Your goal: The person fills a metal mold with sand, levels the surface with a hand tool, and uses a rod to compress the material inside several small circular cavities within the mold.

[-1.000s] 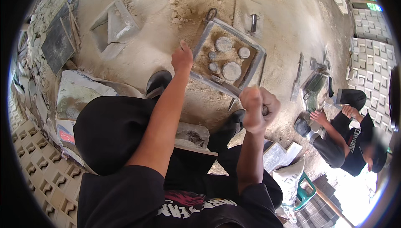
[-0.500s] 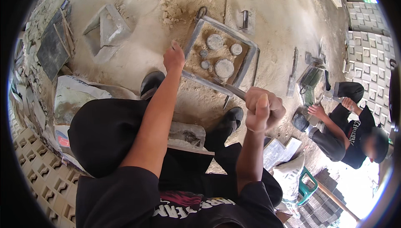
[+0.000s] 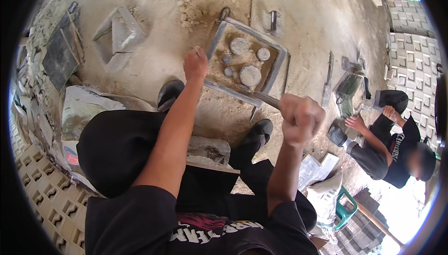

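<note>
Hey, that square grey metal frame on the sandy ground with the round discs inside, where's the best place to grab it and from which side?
Probably by the near rail of the square grey metal frame, from the person's own side. That rail is a long, straight, raised bar, bare along its length. The left hand is at the near-left corner; the right hand holds a dark tool.

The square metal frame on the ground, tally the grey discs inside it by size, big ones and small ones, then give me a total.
Inside the frame:
Big grey discs: 2, one near the top and one lower
Small grey discs: 3, at and
Total: 5
</note>
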The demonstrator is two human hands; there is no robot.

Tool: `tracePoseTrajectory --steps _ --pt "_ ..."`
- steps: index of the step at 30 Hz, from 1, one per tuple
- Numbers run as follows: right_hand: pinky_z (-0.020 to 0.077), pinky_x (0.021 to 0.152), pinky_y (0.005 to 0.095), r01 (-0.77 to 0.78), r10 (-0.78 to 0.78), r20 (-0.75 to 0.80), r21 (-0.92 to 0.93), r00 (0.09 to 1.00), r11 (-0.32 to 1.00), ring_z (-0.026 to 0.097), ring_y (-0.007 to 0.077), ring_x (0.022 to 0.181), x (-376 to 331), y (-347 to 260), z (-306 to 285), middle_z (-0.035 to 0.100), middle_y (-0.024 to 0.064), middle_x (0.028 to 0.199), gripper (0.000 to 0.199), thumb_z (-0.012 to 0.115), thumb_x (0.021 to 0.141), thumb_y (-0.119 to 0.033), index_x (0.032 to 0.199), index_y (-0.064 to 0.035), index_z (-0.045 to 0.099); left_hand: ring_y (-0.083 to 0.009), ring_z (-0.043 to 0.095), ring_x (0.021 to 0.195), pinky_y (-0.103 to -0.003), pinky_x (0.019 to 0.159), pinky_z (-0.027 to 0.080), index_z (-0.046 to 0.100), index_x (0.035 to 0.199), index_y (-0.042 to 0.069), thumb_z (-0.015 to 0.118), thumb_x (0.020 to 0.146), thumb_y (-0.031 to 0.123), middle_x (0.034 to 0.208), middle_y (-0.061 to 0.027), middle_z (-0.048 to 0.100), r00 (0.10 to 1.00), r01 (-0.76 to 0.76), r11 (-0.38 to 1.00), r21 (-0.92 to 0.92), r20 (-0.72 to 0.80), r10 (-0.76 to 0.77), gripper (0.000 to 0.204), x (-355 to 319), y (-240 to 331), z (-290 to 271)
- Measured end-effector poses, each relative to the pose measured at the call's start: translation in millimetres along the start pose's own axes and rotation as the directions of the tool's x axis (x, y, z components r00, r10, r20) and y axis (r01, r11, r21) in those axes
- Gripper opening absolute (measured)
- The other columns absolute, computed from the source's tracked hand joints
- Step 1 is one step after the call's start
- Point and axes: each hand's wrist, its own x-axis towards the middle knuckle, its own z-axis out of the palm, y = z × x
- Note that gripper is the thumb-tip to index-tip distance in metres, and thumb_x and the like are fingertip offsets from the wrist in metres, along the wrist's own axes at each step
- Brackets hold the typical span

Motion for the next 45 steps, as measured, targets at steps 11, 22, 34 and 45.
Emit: tracePoseTrajectory --steps 11,22,34,45 --pt "0.0206 0.041 0.0263 -0.091 0.08 -0.094 -0.11 0.992 0.99 0.029 0.0069 0.043 -14 12 -1 0.036 -0.0017 0.047 0.046 0.05 0.095 -0.01 0.053 -0.0079 0.033 -0.0465 0.062 0.088 -0.054 0.083 0.047 0.069 0.09 0.002 0.038 0.095 0.037 0.092 -0.0254 0.066 0.999 -0.046 0.997 0.062 0.006 0.046 0.046 -6 12 -3" --pt "0.0205 0.043 0.0269 -0.117 0.103 -0.097 -0.147 0.99 0.982 0.033 0.0055 0.045 -7 1 8 0.039 -0.0024 0.049 0.046 0.054 0.095 -0.013 0.054 -0.0053 0.036 -0.0446 0.062 0.088 -0.054 0.083 0.047 0.068 0.089 0.001 0.038 0.096 0.034 0.091 -0.0244 0.066 0.997 -0.079 0.994 0.075 0.029 0.077 0.045 -9 20 -12" --pt "0.0163 0.041 0.0265 -0.152 0.154 -0.131 0.029 0.979 0.988 0.027 0.0058 0.042 1 1 6 0.032 -0.0023 0.047 0.044 0.046 0.098 -0.009 0.057 -0.0101 0.03 -0.0433 0.063 0.089 -0.053 0.083 0.047 0.068 0.088 0.001 0.037 0.097 0.034 0.092 -0.0234 0.067 0.999 -0.03 0.995 0.097 0.032 0.028 0.046 -10 20 -17" --pt "0.013 0.041 0.0274 -0.079 0.098 -0.16 0.119 0.982 0.99 0.023 0.0043 0.041 8 -15 18 0.03 -0.0038 0.045 0.047 0.044 0.1 -0.01 0.055 -0.0121 0.029 -0.0436 0.063 0.09 -0.053 0.085 0.046 0.069 0.091 0.001 0.036 0.096 0.037 0.092 -0.0246 0.067 0.999 0.008 0.998 0.058 0.037 -0.01 0.048 -8 17 -14"
